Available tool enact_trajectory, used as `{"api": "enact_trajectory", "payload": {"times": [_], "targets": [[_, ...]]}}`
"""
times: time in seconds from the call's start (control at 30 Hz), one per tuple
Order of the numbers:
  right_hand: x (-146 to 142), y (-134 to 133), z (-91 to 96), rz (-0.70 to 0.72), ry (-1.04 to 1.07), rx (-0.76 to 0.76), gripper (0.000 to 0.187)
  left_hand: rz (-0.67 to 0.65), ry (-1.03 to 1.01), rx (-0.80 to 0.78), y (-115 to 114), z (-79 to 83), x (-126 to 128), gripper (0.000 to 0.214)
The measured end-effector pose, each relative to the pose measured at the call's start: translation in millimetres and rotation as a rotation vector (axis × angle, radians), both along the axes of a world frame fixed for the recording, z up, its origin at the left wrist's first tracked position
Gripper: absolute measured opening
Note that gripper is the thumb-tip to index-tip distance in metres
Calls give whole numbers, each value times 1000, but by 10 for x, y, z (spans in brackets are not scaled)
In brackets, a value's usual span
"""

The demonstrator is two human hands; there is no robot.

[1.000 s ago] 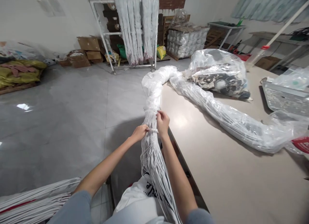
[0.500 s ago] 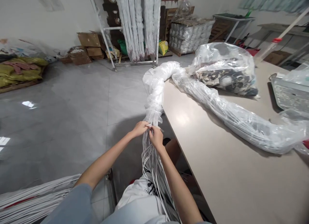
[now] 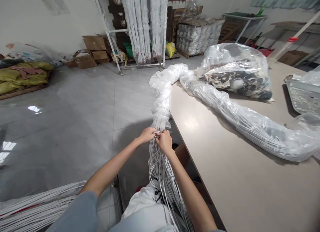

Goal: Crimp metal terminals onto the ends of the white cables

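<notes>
Head view: your left hand [image 3: 148, 134] and right hand [image 3: 165, 141] meet at a bundle of thin, smooth white cords [image 3: 160, 165], in front of your body and just left of the worktop, a smooth, matt beige slab [image 3: 237, 178]. Grip: on both hands the fingertips are together, clamped on a short, flat white strip [image 3: 157, 133] lying across the bundle; fine detail there is too small to read.

Texture: below your hands the cords fan loose, slightly wavy, down over your lap. Above, they run into a crinkled, translucent plastic sleeve [image 3: 162, 103], thick and bunched, which bends over the worktop's far corner. A long sleeved length [image 3: 240, 120] slants across the slab, film wrinkled, straight cords showing through. Beside it sits a bulging clear plastic bag of camouflage-patterned material [image 3: 235, 75]; farther right, a shallow, grey metal tray [image 3: 302, 100].

Edges: the slab's straight left side runs diagonally toward you, close beside your right forearm. Room: glossy grey tiled floor [image 3: 82, 102] spreads wide beyond your left forearm, as far as the white metal rack [image 3: 106, 22]. Low on your left, a flat spread of long white cords [image 3: 37, 205] reaches your sleeve.
</notes>
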State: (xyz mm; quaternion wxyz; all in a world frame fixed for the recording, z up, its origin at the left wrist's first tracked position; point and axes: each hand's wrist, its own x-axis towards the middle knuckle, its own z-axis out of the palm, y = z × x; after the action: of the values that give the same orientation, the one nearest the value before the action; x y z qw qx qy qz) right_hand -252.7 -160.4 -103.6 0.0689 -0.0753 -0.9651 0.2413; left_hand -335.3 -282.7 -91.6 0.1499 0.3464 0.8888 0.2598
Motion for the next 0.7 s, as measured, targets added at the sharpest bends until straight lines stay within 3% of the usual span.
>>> {"api": "enact_trajectory", "payload": {"times": [0.3, 0.53, 0.7], "targets": [[16, 224, -71, 142, 44, -112, 22, 45, -16, -2, 21, -26, -61, 25], [-48, 249, -208, 116, 107, -345, 33, 70, -38, -6, 46, -26, -98, 23], [-136, 305, -249, 113, 118, -471, 23, 75, -32, 10, 56, -18, -80, 23]]}}
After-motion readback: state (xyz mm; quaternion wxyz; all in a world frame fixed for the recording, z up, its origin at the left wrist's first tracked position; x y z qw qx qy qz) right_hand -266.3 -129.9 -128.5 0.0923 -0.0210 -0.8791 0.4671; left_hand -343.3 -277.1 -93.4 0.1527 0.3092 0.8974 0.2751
